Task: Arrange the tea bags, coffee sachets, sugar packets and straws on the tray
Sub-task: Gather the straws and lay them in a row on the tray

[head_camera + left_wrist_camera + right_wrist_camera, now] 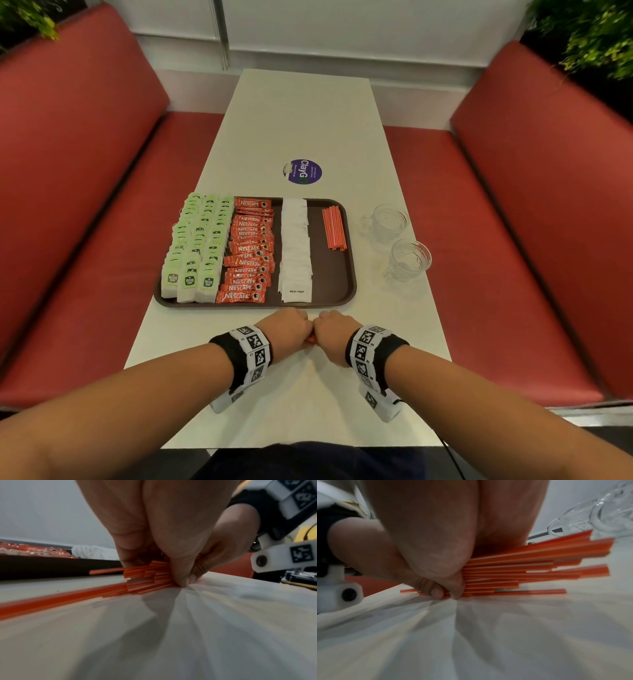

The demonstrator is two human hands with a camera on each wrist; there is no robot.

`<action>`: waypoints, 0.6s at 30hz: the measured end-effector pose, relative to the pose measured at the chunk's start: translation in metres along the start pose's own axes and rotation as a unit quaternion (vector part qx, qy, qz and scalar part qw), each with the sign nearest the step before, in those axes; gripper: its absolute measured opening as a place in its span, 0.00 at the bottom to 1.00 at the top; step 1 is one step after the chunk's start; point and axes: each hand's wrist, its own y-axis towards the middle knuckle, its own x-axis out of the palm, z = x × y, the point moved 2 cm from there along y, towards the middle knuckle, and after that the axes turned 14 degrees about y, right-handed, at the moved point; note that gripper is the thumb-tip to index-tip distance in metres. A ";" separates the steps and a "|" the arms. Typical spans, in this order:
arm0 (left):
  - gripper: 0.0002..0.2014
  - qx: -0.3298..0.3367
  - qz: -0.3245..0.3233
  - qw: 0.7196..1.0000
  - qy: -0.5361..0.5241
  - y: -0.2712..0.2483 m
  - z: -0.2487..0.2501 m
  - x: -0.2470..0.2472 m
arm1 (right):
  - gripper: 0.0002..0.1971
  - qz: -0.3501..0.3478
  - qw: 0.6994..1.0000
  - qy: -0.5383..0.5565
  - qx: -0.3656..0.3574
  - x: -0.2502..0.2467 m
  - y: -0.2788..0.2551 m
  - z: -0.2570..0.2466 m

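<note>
A brown tray (334, 281) holds green tea bags (197, 246), red coffee sachets (248, 253), white sugar packets (295, 246) and a small row of orange straws (333, 222). On the white table just in front of the tray, my left hand (291, 329) and right hand (330, 329) sit side by side, both gripping one bundle of orange straws (530, 566). The bundle's uneven ends (140, 577) stick out past my left hand and lie on the table. From the head view only a sliver of the bundle (311, 339) shows between the hands.
Two clear glass cups (388, 221) (409, 258) stand on the table right of the tray. A round purple sticker (302, 172) lies beyond the tray. Red bench seats (85, 205) flank the table on both sides.
</note>
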 end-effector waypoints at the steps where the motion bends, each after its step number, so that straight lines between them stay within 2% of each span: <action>1: 0.17 0.000 0.002 1.000 0.003 0.000 0.000 0.001 | 0.14 0.001 1.000 -0.009 0.000 0.000 -0.001 -0.001; 5: 0.13 -0.012 -0.012 0.999 0.029 0.000 0.000 0.003 | 0.16 0.011 1.000 -0.023 0.002 -0.002 -0.004 -0.006; 10: 0.17 -0.016 -0.033 0.999 0.026 0.000 -0.001 0.001 | 0.15 0.037 0.999 0.030 0.003 -0.010 -0.005 -0.012; 15: 0.14 -0.042 -0.044 0.998 -0.026 -0.004 -0.004 -0.009 | 0.14 0.028 0.997 0.068 -0.002 -0.021 -0.007 -0.012; 18: 0.15 -0.043 -0.036 0.996 -0.062 -0.008 -0.008 -0.019 | 0.14 0.029 0.998 0.049 -0.017 -0.028 -0.009 -0.011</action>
